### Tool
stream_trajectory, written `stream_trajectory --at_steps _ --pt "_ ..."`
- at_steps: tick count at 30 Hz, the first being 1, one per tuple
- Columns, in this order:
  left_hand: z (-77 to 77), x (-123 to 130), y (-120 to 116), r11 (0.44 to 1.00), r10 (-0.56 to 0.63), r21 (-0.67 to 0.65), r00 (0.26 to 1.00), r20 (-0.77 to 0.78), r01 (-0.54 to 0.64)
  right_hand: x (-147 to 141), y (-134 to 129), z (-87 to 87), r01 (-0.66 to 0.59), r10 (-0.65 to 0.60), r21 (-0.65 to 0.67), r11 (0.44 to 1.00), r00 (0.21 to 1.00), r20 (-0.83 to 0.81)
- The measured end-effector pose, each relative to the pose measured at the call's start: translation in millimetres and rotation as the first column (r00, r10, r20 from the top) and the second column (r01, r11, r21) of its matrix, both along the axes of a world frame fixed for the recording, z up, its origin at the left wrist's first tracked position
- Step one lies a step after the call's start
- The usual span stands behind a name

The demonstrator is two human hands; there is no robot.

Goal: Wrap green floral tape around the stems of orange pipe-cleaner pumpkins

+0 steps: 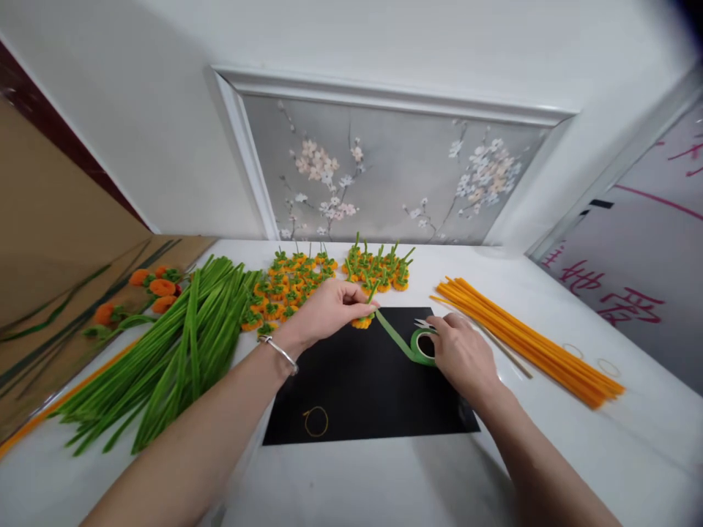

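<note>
at the frame's center, the left hand [332, 311] grips an orange-and-green flower [362, 321]; the right hand [464, 351] holds green tape [416, 348] and scissors [422, 323].

scissors [423, 323] partly hidden by the right hand [466, 353], forearms [206, 421] cut off below

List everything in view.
Mat: one, black, centre
Table: one, white, below
Blooms: many, orange-green, behind mat, one held
Tape: one, green, right hand
Scissors: one, silver, right hand
Green stems: many, green, left
Orange stems: many, orange, right and left
Stick: one, tan, right
Bands: three, yellowish, mat and right
Flowers: several, orange, left
Cardboard: one, brown, left
Panel: one, grey, back
Wall: one, white, back
Board: one, white, right
Bracelet: one, silver, wrist
Hands: two, bare, centre
</note>
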State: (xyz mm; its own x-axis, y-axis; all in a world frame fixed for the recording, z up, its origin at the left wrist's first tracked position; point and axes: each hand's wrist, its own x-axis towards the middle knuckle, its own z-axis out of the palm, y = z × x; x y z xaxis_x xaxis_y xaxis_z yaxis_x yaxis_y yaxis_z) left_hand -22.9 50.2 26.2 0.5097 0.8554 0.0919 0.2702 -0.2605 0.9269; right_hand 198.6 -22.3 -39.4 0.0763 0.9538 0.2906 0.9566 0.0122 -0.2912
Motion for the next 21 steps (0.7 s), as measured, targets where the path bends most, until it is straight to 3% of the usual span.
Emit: stream_trajectory --at_steps 3,5,7,10,13,18,21 --pt "2.3 3 2 0.999 -0.041 0.014 0.998 -0.041 0.041 -9 3 20.2 -0.108 0.139 0.129 0.986 0.955 -0.261" --pt "2.8 3 1 0.998 -0.065 0.024 0.997 -0.042 0.066 -24 9 32.2 -0.245 0.289 0.154 0.957 0.845 -0.450" --pt "3.7 1 0 0.996 -0.082 0.043 0.995 -0.050 0.084 -42 17 38.0 -0.353 0.362 0.132 0.926 0.732 -0.577" --pt "4.9 -5 -1 0.993 -0.105 0.042 0.990 -0.090 0.109 -63 31 35.5 -0.431 0.324 0.007 0.902 0.668 -0.670" --pt "2.7 -12 0 0.992 -0.126 0.011 0.986 -0.110 0.128 -70 38 29.4 -0.467 0.272 -0.039 0.883 0.578 -0.769" --pt "-9.0 -15 2 0.988 -0.136 -0.086 0.984 -0.113 0.127 -61 36 25.4 -0.494 0.402 0.045 0.868 0.649 -0.646" --pt "-15.4 -13 4 0.983 -0.161 -0.109 0.979 -0.121 0.148 -54 35 21.2 -0.508 0.418 0.061 0.859 0.629 -0.655"
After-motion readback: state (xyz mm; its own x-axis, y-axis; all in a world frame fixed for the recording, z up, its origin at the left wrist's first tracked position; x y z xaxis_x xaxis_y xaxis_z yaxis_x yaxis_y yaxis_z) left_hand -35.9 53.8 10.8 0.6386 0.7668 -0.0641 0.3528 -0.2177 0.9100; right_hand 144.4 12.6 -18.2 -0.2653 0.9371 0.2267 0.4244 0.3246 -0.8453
